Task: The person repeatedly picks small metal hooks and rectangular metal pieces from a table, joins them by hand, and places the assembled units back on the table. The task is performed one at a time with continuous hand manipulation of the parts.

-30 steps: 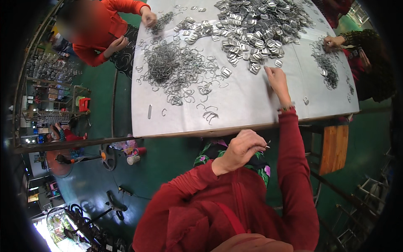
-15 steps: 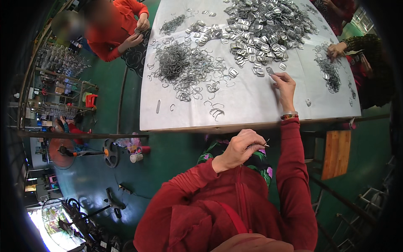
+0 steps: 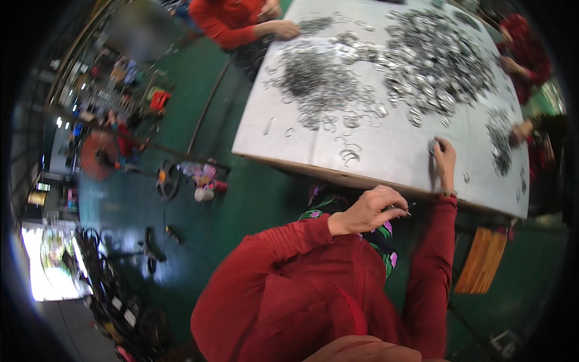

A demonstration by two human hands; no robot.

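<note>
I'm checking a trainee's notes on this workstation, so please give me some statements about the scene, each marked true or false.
1. The right hand pinches a small grey metal piece over the white-covered table. True.
2. The left hand lies flat on the table. False: the left hand is in front of the body, pinching a thin metal piece.
3. The large heap of silver metal buckles lies right of the pile of thin, curved grey wire hooks. True.
4. The slatted brown wooden seat is on the person's left. False: the seat is on the right.
</note>
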